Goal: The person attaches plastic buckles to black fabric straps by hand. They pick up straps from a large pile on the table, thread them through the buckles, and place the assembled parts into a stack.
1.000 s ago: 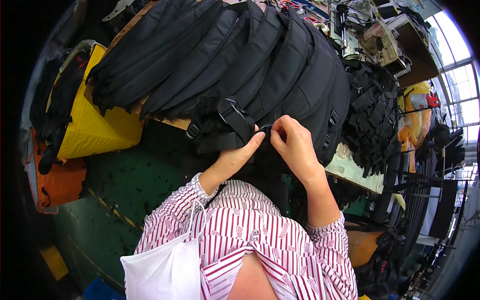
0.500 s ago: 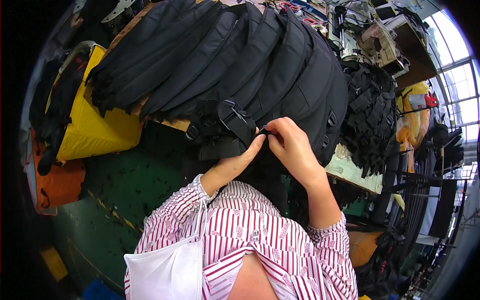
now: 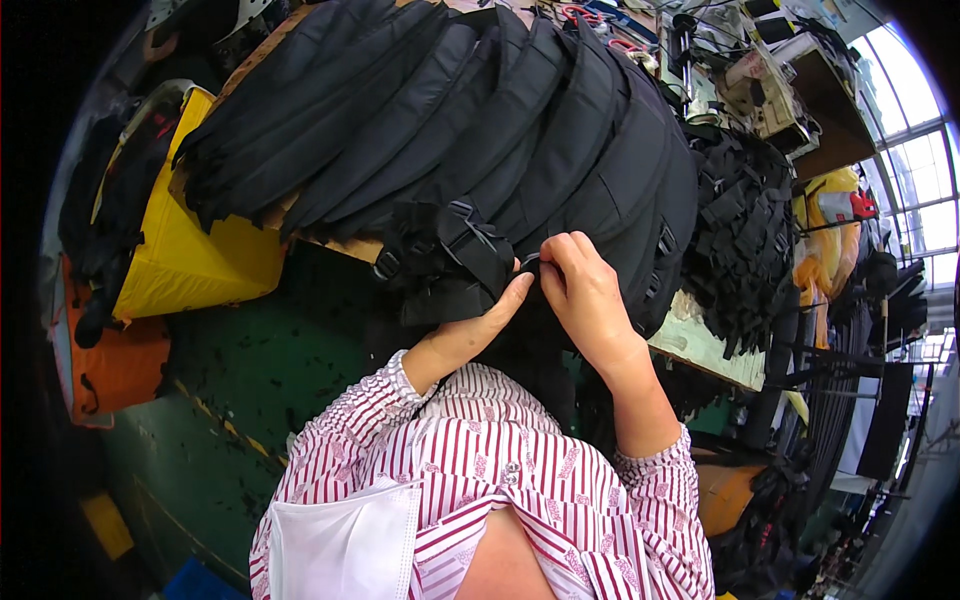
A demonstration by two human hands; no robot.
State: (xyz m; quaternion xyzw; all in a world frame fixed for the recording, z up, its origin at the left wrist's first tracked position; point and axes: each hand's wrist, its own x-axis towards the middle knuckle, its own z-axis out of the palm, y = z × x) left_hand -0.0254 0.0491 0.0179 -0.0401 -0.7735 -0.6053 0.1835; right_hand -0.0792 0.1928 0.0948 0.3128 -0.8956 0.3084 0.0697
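My left hand [image 3: 470, 330] is closed around part of a bundle of black webbing straps [image 3: 440, 303], its thumb uppermost and most of its fingers hidden beneath. A dark buckle [image 3: 470, 235] with a pale glint lies on the bundle, just beyond that hand. My right hand [image 3: 592, 300] pinches the end of a thin black strap [image 3: 530, 262], which runs across the small gap between the two hands. Directly past both hands lies a fanned row of curved black padded shoulder straps [image 3: 440, 135], with plastic buckles [image 3: 664, 240] along its right side.
The padded straps cover a wooden worktable [image 3: 345, 243]. To its right hangs a heap of black webbing pieces [image 3: 740, 230]. Scissors [image 3: 630, 47] and machine parts [image 3: 765, 95] lie at the far right. A yellow bin [image 3: 195, 260] stands left, over a green floor [image 3: 250, 350] strewn with scraps.
My right hand has drawn slightly right, widening the gap to my left hand and showing more of the thin strap. The left hand and bundle have shifted only a little. The hanging white mask has swung right.
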